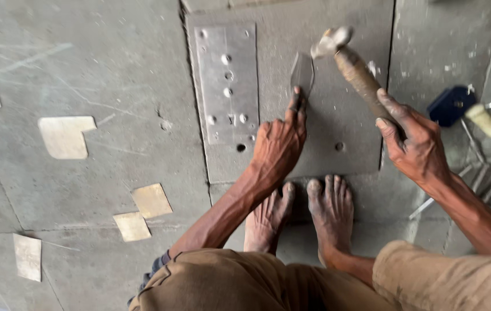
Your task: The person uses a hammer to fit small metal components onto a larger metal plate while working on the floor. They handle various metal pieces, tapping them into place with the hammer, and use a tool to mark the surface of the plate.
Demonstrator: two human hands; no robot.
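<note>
My right hand (415,144) grips the wooden handle of a hammer (349,60), whose metal head is raised above a thick steel slab (343,115) on the floor. My left hand (280,144) rests on that slab, its fingertips pressing down a small grey metal piece (302,72) just below the hammer head. A shiny metal plate with several punched holes (228,80) lies on the slab to the left of my left hand. My bare feet (309,213) stand at the slab's near edge.
Several pale flat cut-outs (66,136) lie scattered on the concrete floor at left. At right sit a dark blue object (450,105), a pale-handled tool (484,121) and some thin metal rods (476,173).
</note>
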